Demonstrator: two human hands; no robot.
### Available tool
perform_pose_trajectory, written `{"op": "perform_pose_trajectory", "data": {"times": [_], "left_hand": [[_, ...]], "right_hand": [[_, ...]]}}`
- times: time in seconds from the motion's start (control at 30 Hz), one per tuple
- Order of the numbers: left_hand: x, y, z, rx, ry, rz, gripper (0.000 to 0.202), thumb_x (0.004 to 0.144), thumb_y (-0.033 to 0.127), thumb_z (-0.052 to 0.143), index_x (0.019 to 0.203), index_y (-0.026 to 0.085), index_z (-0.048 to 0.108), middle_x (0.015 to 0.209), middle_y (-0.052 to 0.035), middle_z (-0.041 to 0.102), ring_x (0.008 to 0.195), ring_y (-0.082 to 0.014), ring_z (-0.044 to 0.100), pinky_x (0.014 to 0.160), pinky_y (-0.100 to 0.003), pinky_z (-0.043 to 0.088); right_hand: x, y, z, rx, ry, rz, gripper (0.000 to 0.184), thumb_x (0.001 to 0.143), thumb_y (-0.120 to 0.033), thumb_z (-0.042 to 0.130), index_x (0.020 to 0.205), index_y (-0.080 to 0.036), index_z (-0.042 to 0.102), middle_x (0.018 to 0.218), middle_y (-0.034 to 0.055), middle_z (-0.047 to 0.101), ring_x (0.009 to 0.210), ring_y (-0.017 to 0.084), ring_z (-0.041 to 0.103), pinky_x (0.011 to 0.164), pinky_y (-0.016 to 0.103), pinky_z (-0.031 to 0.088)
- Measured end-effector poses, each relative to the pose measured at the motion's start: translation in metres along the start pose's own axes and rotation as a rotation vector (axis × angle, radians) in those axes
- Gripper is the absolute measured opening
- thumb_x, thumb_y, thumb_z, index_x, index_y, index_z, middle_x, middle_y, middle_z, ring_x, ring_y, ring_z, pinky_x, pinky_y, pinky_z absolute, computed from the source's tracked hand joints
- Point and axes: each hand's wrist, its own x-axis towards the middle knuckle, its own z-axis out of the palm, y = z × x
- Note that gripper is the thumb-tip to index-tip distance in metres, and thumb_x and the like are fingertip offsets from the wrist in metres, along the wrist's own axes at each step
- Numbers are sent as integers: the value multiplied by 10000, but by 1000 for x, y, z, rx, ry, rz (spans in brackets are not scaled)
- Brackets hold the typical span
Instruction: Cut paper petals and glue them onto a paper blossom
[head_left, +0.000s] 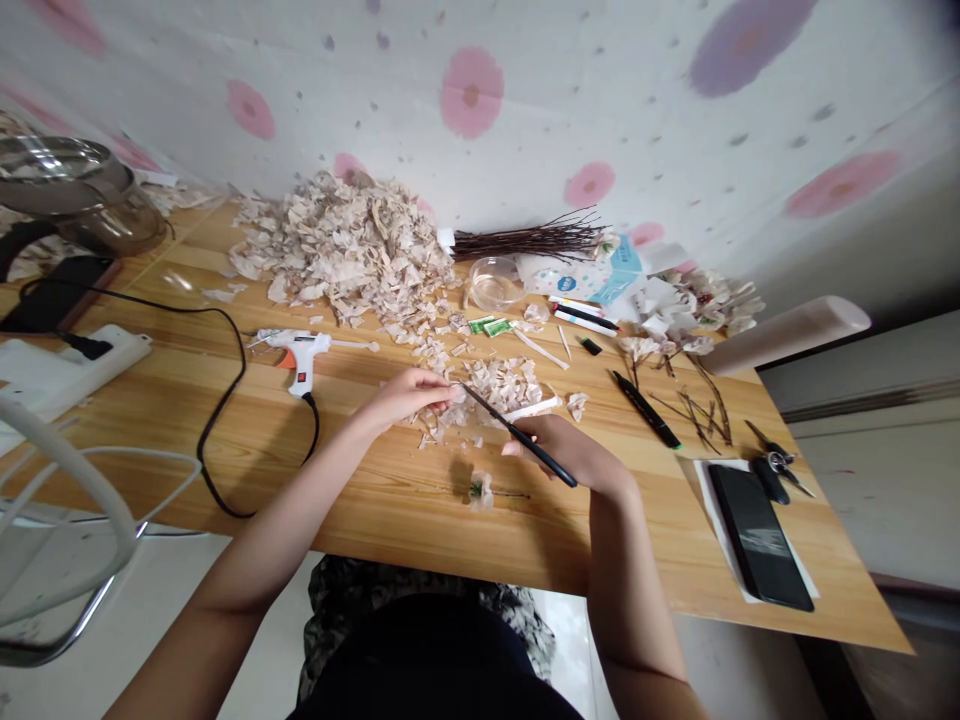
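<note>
My left hand point(409, 395) pinches a small pale petal-like piece point(457, 394) between thumb and fingertips, above the wooden table. My right hand point(559, 447) grips a slim black pointed tool point(541, 456), whose exact kind I cannot make out. The tool slants up to the left, and its tip meets or nearly meets the pale piece. Under and behind both hands lie loose cream petal scraps point(502, 385). A white strip point(534, 408) lies just beyond my right fingers. Nearer to me, a thin twig with a pale flower point(481, 491) rests on the table.
A hot glue gun point(304, 358) with a black cord lies left. Behind stand a large scrap heap point(352, 245), bundled dark twigs point(525, 240) and a clear round dish point(495, 283). Rightward are a black marker point(646, 410), scissors point(776, 462) and a phone point(759, 535).
</note>
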Motion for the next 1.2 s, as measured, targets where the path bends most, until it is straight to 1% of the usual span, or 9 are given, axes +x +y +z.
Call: {"op": "perform_pose_trajectory", "data": {"times": [0.23, 0.47, 0.6, 0.7, 0.8, 0.87, 0.93, 1.07, 1.2], "left_hand": [[0, -2, -1, 51, 39, 3, 336, 679, 475, 758, 807, 165, 753, 733, -42, 699, 634, -136, 562, 554, -239, 375], [1, -1, 1, 44, 59, 13, 367, 650, 501, 756, 805, 168, 752, 756, -46, 710, 637, -136, 557, 602, -253, 411], [2, -2, 3, 46, 94, 35, 366, 686, 511, 698, 766, 156, 735, 723, -43, 694, 617, -134, 547, 614, -258, 417], [4, -5, 4, 75, 142, 63, 335, 729, 485, 652, 755, 157, 715, 707, -36, 680, 619, -144, 548, 601, -258, 402], [2, -4, 6, 120, 173, 113, 299, 757, 451, 623, 752, 160, 695, 697, -25, 663, 625, -153, 553, 593, -258, 385], [0, -2, 11, 157, 165, 157, 271, 769, 418, 615, 728, 159, 681, 689, -20, 647, 637, -155, 550, 601, -259, 376], [-3, 0, 16, 188, 132, 192, 242, 767, 383, 616, 706, 155, 670, 673, -14, 628, 635, -152, 539, 596, -257, 366], [-7, 1, 24, 223, 54, 211, 223, 769, 358, 614, 705, 148, 660, 627, -1, 595, 582, -140, 510, 553, -249, 342], [-8, 1, 27, 243, 6, 208, 233, 779, 361, 618, 686, 149, 648, 631, -1, 599, 576, -135, 509, 555, -246, 349]], "right_hand": [[0, -1, -1, 71, 23, 63, 557, 846, -720, 463, 618, -212, 433, 494, -45, 429, 441, 121, 418, 479, 257, 301], [-2, 6, 4, 135, 115, 30, 605, 858, -796, 235, 726, -230, 405, 612, -2, 479, 553, 171, 484, 548, 304, 405], [-3, 0, 2, 116, 70, -42, 628, 814, -824, 319, 783, -213, 464, 721, 22, 500, 627, 178, 453, 574, 302, 388], [0, -5, 2, 87, 49, -57, 564, 785, -764, 511, 728, -204, 478, 671, -8, 480, 607, 157, 402, 553, 274, 328], [11, -7, 12, 198, 247, -12, 458, 741, -591, 708, 672, -197, 486, 626, -33, 462, 591, 139, 379, 543, 258, 289], [21, -9, 22, 384, 463, 26, 398, 728, -512, 742, 683, -202, 497, 631, -33, 486, 593, 140, 413, 552, 259, 323], [31, -11, 31, 526, 588, 41, 363, 709, -488, 749, 740, -207, 522, 684, -16, 548, 610, 150, 470, 574, 265, 377], [41, -13, 41, 607, 591, 37, 362, 660, -473, 770, 797, -204, 570, 772, 27, 632, 654, 176, 554, 606, 285, 442], [43, -8, 41, 645, 594, 35, 310, 667, -430, 761, 764, -204, 573, 723, 21, 643, 654, 183, 586, 634, 294, 472]]}}
